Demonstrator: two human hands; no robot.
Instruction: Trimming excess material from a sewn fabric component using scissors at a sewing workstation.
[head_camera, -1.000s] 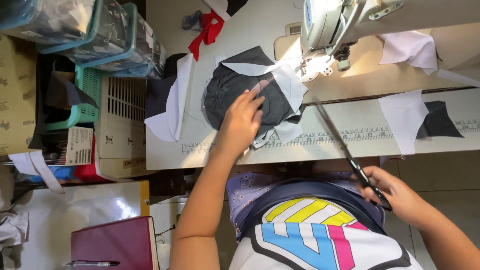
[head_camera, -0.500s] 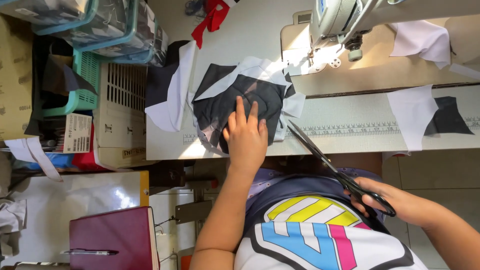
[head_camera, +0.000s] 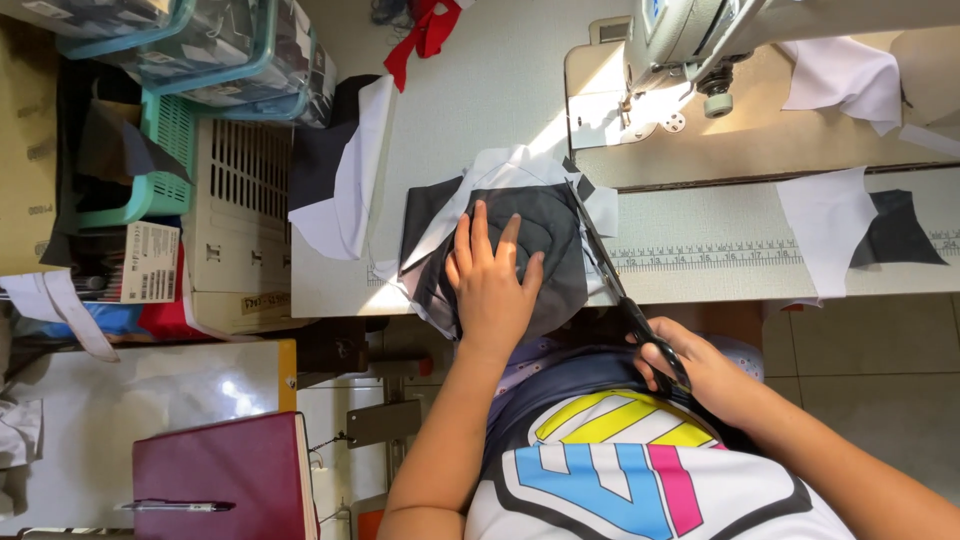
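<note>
Two hands are at work on a small stack of cut cloth at the near edge of a pale sewing table (head_camera: 480, 90). The left hand (head_camera: 492, 285) lies flat and spread, fingers wide, pressing down on the dark grey fabric piece (head_camera: 545, 235), which sits on top of white fabric pieces (head_camera: 500, 170) whose edges show around it. The right hand (head_camera: 705, 375) is closed through the black loops of long scissors (head_camera: 610, 275), whose blades run up along the right edge of the stack; whether the blades are parted or closed on the cloth is hard to tell from this angle. The dark piece looks thin, limp and light, with a rounded outline and faint curved creases, so it would likely slide and bunch unless pinned flat by a palm near the cut line, as it is here; lifting it would be best done by pinching an edge. The white layer seems slightly stiffer, like lining. A printed ruler strip (head_camera: 700, 258) runs along the table front. Further right lie a white scrap (head_camera: 825, 225) and a black scrap (head_camera: 900, 230). A grey sewing machine (head_camera: 690, 40) stands behind, and teal plastic baskets (head_camera: 160, 130) sit off to the left.
</note>
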